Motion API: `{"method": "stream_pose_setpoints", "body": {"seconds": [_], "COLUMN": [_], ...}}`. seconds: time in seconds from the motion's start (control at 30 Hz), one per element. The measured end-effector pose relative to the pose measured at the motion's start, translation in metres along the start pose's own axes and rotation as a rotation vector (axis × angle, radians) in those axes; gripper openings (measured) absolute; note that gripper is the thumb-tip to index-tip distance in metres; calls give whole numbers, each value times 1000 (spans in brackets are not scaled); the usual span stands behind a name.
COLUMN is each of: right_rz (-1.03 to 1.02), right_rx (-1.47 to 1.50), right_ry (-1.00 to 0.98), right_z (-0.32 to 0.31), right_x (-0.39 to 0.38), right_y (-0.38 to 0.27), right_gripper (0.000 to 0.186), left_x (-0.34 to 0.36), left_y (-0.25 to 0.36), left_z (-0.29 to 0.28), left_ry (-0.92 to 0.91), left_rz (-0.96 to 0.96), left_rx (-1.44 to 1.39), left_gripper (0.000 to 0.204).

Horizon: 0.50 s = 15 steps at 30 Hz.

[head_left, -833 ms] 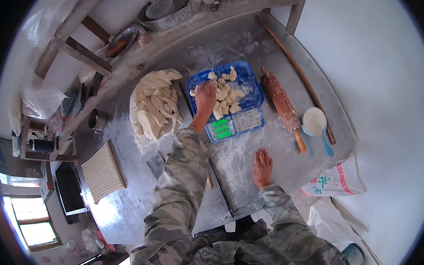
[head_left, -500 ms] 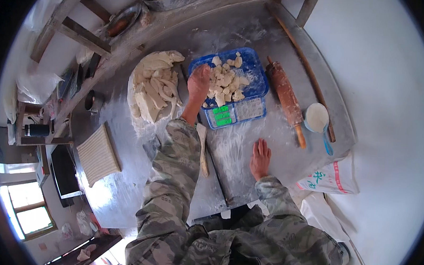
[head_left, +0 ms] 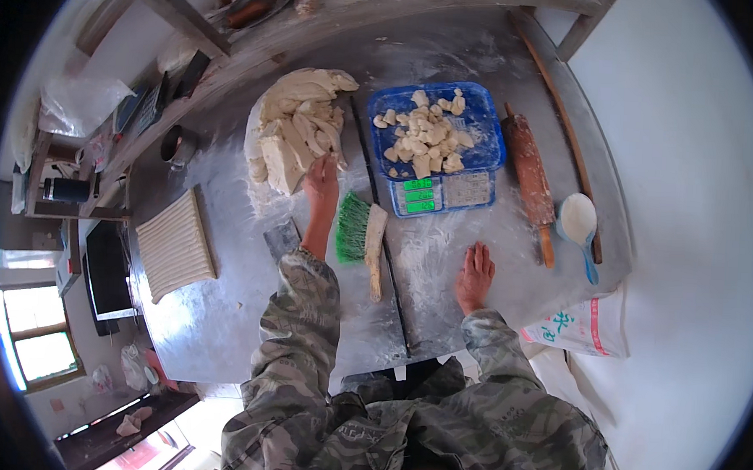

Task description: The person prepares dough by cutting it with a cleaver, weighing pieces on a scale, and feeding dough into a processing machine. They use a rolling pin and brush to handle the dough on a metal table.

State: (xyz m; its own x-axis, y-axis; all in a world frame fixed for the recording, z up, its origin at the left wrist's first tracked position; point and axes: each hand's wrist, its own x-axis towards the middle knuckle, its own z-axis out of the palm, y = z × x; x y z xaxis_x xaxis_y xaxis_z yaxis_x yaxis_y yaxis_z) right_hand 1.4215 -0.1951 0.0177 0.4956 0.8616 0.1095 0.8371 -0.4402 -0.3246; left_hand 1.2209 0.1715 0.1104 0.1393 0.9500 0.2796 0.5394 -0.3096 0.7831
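A large pale lump of dough (head_left: 281, 138), with loose strips on its near side, lies on the floured metal table. My left hand (head_left: 321, 186) is at its lower right edge, fingers closed on the dough there. My right hand (head_left: 475, 277) rests flat on the table with nothing in it, its fingers out. Between and beyond my hands stands a kitchen scale (head_left: 466, 193) with a lit green display. On it sits a blue tray (head_left: 486, 147) holding several small dough pieces (head_left: 427, 136). A green-bristled brush (head_left: 356, 230) with a pale handle lies right of my left wrist.
A floury rolling pin (head_left: 530, 170), a long wooden stick (head_left: 562, 117) and a scoop of white powder (head_left: 578, 219) lie at the right. A dark thin rod (head_left: 387, 273) crosses the middle. A flat scraper (head_left: 282, 240) and ridged pale slab (head_left: 174, 247) are left; a shelf (head_left: 361, 20) borders the back.
My left hand has moved left from the tray's edge to the dough lump, uncovering the brush's green bristles. My right hand stays on the table. The whole view has shifted slightly.
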Motion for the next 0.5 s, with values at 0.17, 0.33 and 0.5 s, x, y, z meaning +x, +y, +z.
{"method": "stream_pose_setpoints", "body": {"seconds": [0.17,0.33,0.5], "right_rz": [23,46,74], "right_rx": [-50,-78,-128], "right_ry": [-35,-52,-67], "right_z": [3,4,4], "right_x": [-1,1,0], "right_y": [-2,-6,-3], "right_gripper": [64,63,63], "left_x": [-29,-95,-210], "left_y": [-57,-74,10], "left_z": [-32,-34,-28], "left_ry": [9,-181,-474], "left_rz": [-112,-203,-282], "left_rx": [89,319,412], "left_gripper": [32,46,81]}}
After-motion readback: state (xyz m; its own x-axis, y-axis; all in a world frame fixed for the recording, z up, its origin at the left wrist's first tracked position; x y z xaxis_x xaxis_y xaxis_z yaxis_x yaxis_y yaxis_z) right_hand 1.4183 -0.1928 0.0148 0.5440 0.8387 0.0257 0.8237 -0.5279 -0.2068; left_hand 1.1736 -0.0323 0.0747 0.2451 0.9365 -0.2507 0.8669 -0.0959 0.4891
